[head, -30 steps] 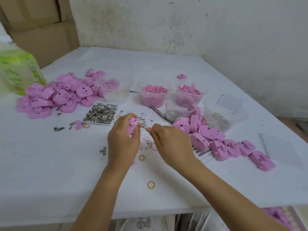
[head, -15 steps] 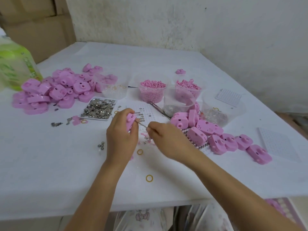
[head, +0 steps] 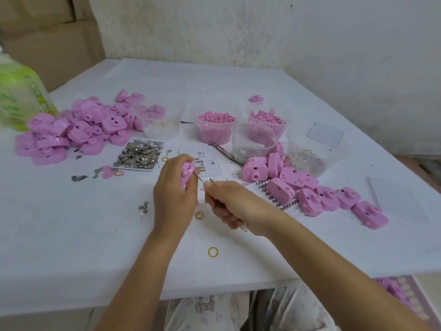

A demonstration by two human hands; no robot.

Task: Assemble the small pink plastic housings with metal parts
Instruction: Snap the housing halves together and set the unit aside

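Presently: left hand grips one pink housing, steadying it, apparently so right hand, pinching tweezers, can seat a metal part.

both forearms reach forward from below. left hand curls round a pink housing; right hand, just beside it, back turned up, pinches metal tweezers.
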